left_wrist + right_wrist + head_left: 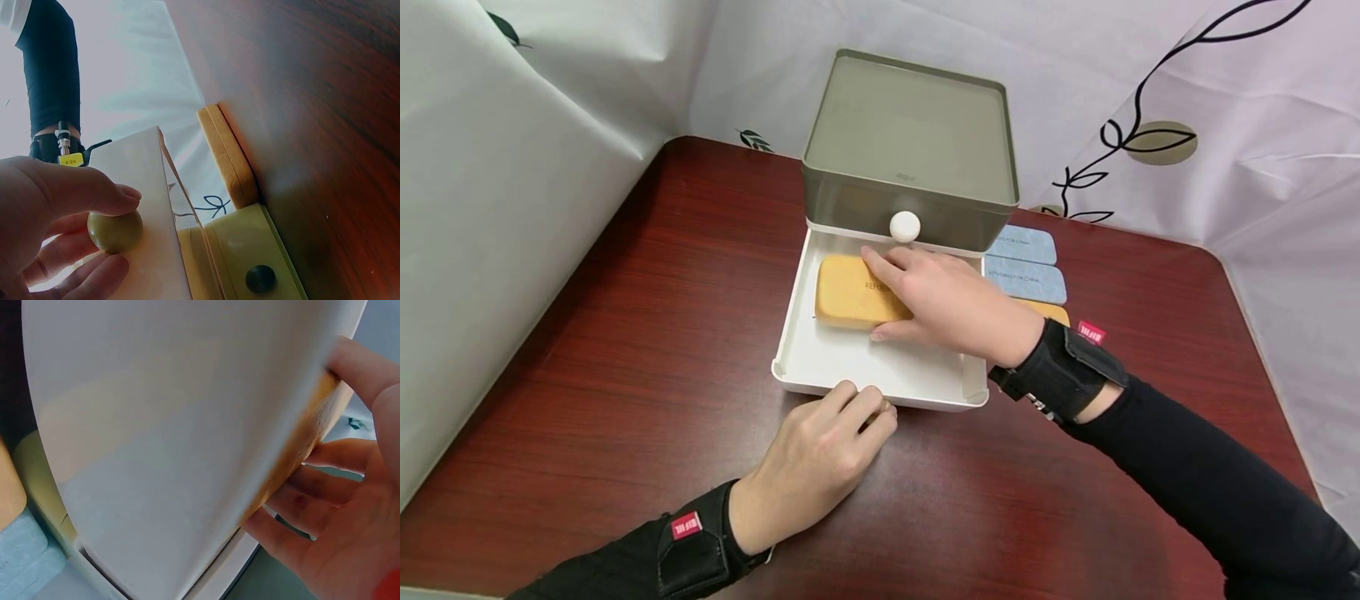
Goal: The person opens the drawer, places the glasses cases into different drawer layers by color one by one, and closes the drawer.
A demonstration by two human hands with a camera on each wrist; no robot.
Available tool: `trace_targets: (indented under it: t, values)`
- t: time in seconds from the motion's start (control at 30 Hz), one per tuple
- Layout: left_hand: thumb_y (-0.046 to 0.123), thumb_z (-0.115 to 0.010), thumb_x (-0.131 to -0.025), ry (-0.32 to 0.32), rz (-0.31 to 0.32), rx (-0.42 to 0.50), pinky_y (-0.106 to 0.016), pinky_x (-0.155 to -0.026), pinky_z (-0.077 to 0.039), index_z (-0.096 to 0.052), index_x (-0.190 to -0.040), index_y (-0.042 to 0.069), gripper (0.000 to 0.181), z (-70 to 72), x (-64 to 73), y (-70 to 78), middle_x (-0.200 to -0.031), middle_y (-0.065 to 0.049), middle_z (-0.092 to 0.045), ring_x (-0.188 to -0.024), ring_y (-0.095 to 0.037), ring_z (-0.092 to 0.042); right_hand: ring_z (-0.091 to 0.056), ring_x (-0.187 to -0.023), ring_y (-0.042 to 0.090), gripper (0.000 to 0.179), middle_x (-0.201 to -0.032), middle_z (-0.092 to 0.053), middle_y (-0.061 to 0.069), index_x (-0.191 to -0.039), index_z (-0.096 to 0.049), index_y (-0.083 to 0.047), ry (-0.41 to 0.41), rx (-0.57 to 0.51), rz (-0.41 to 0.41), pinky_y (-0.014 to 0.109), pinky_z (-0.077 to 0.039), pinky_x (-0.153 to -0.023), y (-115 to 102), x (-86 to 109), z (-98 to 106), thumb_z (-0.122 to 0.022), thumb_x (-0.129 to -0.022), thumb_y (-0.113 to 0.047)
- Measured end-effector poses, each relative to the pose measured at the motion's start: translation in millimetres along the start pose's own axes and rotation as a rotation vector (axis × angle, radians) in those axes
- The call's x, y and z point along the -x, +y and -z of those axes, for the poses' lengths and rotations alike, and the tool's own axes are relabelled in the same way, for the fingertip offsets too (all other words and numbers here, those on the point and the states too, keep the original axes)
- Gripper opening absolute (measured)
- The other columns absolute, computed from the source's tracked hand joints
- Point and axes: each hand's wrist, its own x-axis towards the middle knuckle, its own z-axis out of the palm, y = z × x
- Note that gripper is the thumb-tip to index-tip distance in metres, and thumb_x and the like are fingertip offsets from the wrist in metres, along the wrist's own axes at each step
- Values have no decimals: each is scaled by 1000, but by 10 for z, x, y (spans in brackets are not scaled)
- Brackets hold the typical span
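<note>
An open white drawer (pixel 880 367) juts from the lower part of a grey-green two-tier box (pixel 917 125). My left hand (pixel 820 454) is at the drawer's front, its thumb and fingers pinching a round olive knob (pixel 119 231). Over the drawer, my right hand (pixel 951 296) grips a yellow oblong case (pixel 850 292) with rounded corners and dark lettering, thumb at the near side and fingers on the far side. The hand covers the case's right end. From the right wrist view, the drawer wall hides most of the case.
Right of the drawer, two blue cases (pixel 1026 279) and another yellow case (pixel 1051 312) lie in a row on the red-brown table (pixel 647 292), partly behind my right wrist. A white knob (pixel 905 227) sticks out from the upper tier. White patterned cloth (pixel 1262 125) hangs behind.
</note>
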Motion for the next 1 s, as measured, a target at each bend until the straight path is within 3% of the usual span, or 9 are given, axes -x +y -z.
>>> trace_targets:
  t: [0.17,0.37,0.87,1.0]
  values:
    - [-2,-44,-92,11,-2,-4,-17,-49,-30,-61,-77,8,24,-3,-3,6,-76,0,-51,-60,-12,-39,-57,-119,26,87,-137,-52,13,-148,-35,-4,5,29,8,40,-47,-101,24,-28,-15,-71,-82,-48]
    - [-2,-43,-93,11,0,0,-17,-49,-30,-60,-76,8,26,5,-12,6,-75,0,-51,-60,-12,-39,-53,-126,26,89,-142,-50,14,-147,-36,-2,1,34,3,41,-45,-103,48,-52,-10,-71,-81,-50]
    - [-2,-41,-94,-1,5,9,-15,-48,-28,-62,-77,7,28,0,0,-3,-75,0,-51,-60,-12,-38,-57,-93,18,75,-112,-57,7,-130,-47,-3,-42,14,23,34,-51,-82,86,-126,-64,-76,-78,-48]
    - [-2,-41,-94,-3,6,9,-15,-47,-28,-62,-78,8,28,-11,7,-7,-75,0,-51,-60,-12,-39,-57,-91,18,72,-109,-58,6,-126,-49,-3,-56,35,16,36,-51,-81,93,-151,-60,-76,-77,-47]
